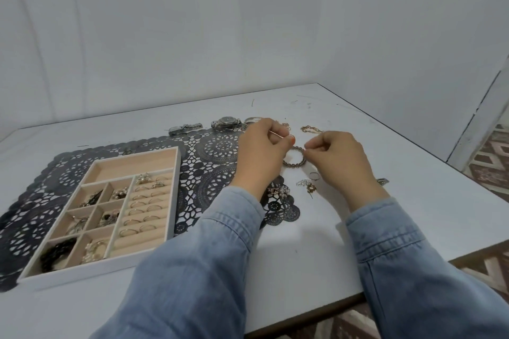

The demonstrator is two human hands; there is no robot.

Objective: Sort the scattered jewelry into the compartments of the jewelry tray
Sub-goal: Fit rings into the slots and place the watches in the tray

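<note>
The left hand [259, 151] pinches a thin gold piece [278, 135] between thumb and fingertips. The right hand [338, 158] has its fingers curled, the tips pressed together just at the rim of a round bracelet [294, 157] - whether it grips anything cannot be told. The bracelet lies on the bench [316, 242] between the hands. The jewelry tray [96, 276] sits well to the left on a black lace mat [214, 173] - rings in its rolls, small pieces in its square compartments. Two watches [225, 122] lie beyond.

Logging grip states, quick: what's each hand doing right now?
Left hand: pinches a thin gold piece.
Right hand: fingertips pinched together at the round bracelet rim; whether it holds it cannot be told.
</note>
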